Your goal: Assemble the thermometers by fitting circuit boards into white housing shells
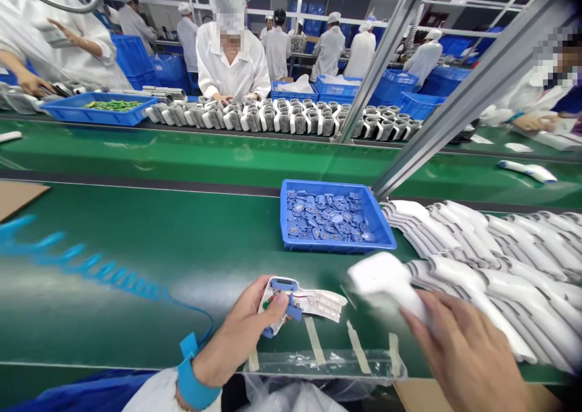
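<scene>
Plainly, the open white shell bears blue parts inside

Passage open between coiled cord and blue tray; white shells block right.

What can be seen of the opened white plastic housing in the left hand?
The opened white plastic housing shows its hollow inside, facing up. Its wider head holds blue plastic pieces and a small green part; a thin reddish wire runs toward the narrower, ribbed handle, which points rightward. The left hand grips the head, thumb over the inside. Whether the housing rests on the green work surface is unclear.
</scene>
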Demonstrator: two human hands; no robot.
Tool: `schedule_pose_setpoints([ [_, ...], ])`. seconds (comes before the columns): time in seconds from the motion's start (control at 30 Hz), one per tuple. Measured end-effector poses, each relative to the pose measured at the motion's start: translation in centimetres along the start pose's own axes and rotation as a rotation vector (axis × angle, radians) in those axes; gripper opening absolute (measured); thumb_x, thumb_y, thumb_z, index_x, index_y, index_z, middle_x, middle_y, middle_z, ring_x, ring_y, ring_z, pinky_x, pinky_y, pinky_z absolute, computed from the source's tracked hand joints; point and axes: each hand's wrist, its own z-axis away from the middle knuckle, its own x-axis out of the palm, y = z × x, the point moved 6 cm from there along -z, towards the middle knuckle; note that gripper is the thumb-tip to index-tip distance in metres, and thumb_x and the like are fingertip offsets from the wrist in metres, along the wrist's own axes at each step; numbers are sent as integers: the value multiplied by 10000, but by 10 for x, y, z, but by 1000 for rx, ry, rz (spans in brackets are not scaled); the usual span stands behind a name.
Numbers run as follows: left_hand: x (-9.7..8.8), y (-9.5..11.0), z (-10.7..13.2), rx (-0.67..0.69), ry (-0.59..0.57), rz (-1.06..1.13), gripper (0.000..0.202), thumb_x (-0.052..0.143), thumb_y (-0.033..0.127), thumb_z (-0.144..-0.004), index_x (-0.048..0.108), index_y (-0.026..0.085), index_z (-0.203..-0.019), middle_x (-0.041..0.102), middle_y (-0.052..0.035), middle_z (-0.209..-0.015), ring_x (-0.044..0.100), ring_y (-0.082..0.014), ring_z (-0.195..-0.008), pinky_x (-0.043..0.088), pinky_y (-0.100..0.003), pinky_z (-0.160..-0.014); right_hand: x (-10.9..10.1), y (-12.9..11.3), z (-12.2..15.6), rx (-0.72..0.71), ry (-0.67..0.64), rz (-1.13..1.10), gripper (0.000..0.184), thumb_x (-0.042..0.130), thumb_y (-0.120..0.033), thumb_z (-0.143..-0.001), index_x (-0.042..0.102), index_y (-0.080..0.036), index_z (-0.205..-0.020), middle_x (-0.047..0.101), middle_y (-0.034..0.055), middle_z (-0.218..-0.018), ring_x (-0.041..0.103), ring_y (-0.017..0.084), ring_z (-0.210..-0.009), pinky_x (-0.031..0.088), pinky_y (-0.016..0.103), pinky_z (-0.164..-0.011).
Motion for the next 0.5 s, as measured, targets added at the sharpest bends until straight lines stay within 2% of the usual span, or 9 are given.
schedule_pose_setpoints([
  [0.1,1,-1,-1,18,-38,-11,526,563,612,-903,590,205,-1236,647,-77,-1116,575,-207,-1025,453,-282,-859,-32,-59,-21,-275,27,-111,237,511,-335,-989,618,-201,-1153,707,114,-1036,635,278,-931,409,473,-875],
  [0.13,2,-1,-2,26,-53,-8,548,560,625,-897,578,207,-1252,641,-80,-1121,575,-207,-1011,456,-278,-839,-37,-77,-26,-341,24,-142,223,519,-273,-984,623,-195,-1165,717,101,-1050,636,266,-944,395,477,-898],
  [0.23,3,-4,-3,49,-75,-46,576,660,603,-833,577,201,-1236,635,-81,-1089,575,-218,-985,460,-273,-801,-36,-114,-32,-410,11,-206,248,476,-171,-986,636,-148,-1174,729,104,-1057,634,261,-972,367,497,-931],
  [0.3,2,-8,-3,40,-41,-92,525,718,544,-803,602,187,-1170,639,-71,-1042,573,-214,-954,459,-271,-789,-27,-124,-31,-389,-18,-252,276,470,-172,-985,622,-135,-1213,722,117,-1102,631,277,-1027,363,510,-959],
  [0.37,0,-9,-2,63,-5,-140,446,722,502,-809,619,178,-1097,636,-55,-986,563,-191,-889,452,-259,-752,-18,-123,-31,-326,-70,-351,283,522,-225,-968,611,-148,-1226,721,116,-1105,644,285,-1022,412,492,-943],
  [0.43,2,-7,1,124,-28,-199,403,688,497,-841,611,184,-1083,627,-38,-930,550,-169,-824,440,-246,-701,-7,-116,-34,-231,-245,-544,262,591,-267,-935,614,-187,-1183,730,73,-1021,673,245,-898,500,410,-821],
  [0.5,5,-7,4,130,-67,-257,395,657,506,-861,587,196,-1095,622,-24,-893,555,-155,-763,435,-242,-656,-1,-109,-40,-116,-446,-791,249,624,-275,-920,601,-227,-1163,717,21,-969,671,187,-820,530,319,-726],
])
